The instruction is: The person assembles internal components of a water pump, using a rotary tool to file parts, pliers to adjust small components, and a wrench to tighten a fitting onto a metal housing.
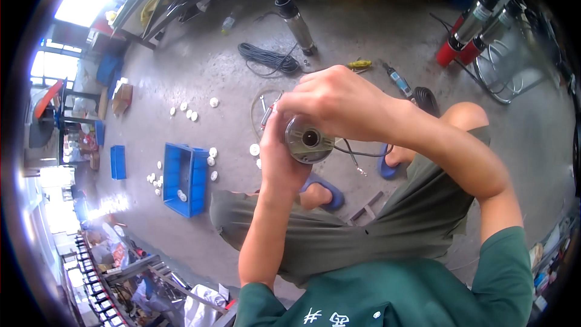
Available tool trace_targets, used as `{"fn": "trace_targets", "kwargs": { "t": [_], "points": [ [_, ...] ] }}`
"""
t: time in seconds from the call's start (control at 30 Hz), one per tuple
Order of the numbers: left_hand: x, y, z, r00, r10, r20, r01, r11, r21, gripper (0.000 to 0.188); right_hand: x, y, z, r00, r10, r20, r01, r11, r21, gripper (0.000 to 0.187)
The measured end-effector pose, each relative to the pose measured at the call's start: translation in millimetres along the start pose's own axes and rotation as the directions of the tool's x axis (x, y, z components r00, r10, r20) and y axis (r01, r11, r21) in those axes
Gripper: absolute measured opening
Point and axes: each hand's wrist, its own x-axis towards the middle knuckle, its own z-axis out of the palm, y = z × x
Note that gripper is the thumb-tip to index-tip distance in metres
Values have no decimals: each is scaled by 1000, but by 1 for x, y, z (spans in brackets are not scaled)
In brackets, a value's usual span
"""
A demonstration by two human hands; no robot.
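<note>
A round metal cylinder [307,155] is held up in front of my lap, its end with a dark central hole turned toward me. My left hand [282,160] wraps round its left side. Over its far side bends my right hand [333,98], knuckles up and fingers curled round toward the left fingertips. What those fingertips press on is hidden. A dark cable [366,155] runs out to the right of the cylinder. Just beyond the left fingers shows a small rod-like piece [267,115], red and metallic; I cannot tell whether it is held.
A blue bin [189,201] and white round parts [213,102] lie on the floor to the left. Beyond my hands are a coiled cable [266,56] and a standing steel cylinder [296,26]. A blue-and-black tool [398,80] lies right; red-based steel cylinders [473,21] stand far right.
</note>
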Motion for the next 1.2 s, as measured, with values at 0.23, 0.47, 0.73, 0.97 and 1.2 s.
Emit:
{"fn": "trace_targets", "kwargs": {
  "t": [0.23, 0.47, 0.73, 0.97, 1.2],
  "points": [
    [3, -8, 6, 1000, -15, 16, 15, 1000, 8, 42, -5, 4, -10, 936, 313, 162, -352, 838, 417, 23],
    [12, -5, -7, 998, -60, -3, 60, 998, 25, 42, -4, 13, -4, 866, 490, 101, -487, 781, 392, 27],
    [11, 1, -5, 988, 56, 147, -56, 998, -1, 30, -5, -4, -10, 770, 625, 128, -595, 631, 499, 22],
    [5, 3, 0, 974, 152, 165, -143, 987, -67, 21, -3, -12, 0, 743, 668, 44, -549, 570, 611, 15],
    [1, 5, 0, 963, 192, 189, -191, 981, -26, 24, 1, -12, 4, 843, 529, -99, -389, 726, 566, 14]
  ]
}}
